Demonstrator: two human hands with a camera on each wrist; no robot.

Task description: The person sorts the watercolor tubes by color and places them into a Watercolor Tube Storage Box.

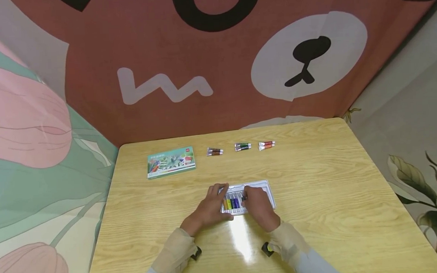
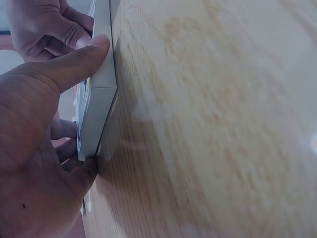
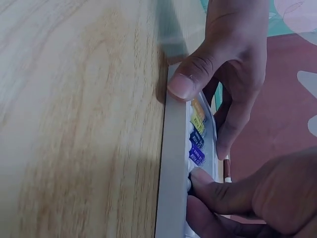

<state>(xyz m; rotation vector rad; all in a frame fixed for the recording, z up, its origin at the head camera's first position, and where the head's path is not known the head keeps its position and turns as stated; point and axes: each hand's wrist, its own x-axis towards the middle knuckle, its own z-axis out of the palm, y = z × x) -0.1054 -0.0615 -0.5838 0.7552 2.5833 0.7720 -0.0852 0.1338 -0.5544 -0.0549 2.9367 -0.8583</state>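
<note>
A white plastic tray (image 1: 270,194) of small paint tubes lies near the middle of the table. Orange, yellow, dark blue and violet-blue tubes (image 3: 196,154) sit side by side in its left part. My left hand (image 1: 208,209) grips the tray's left end, thumb (image 2: 94,53) on the near wall and fingers round the far side. Over the middle of the tray, my right hand (image 1: 259,205) pinches a dark paint tube (image 3: 192,184) between thumb and forefinger. Most of that tube is hidden by the fingers. The tray's right part shows no tubes.
Pairs of paint tubes lie at the back: brown (image 1: 214,151), green (image 1: 242,146) and red-orange (image 1: 266,145). A teal illustrated box (image 1: 171,162) lies back left on the wooden table (image 1: 317,213). A printed curtain (image 1: 159,122) hangs behind the table.
</note>
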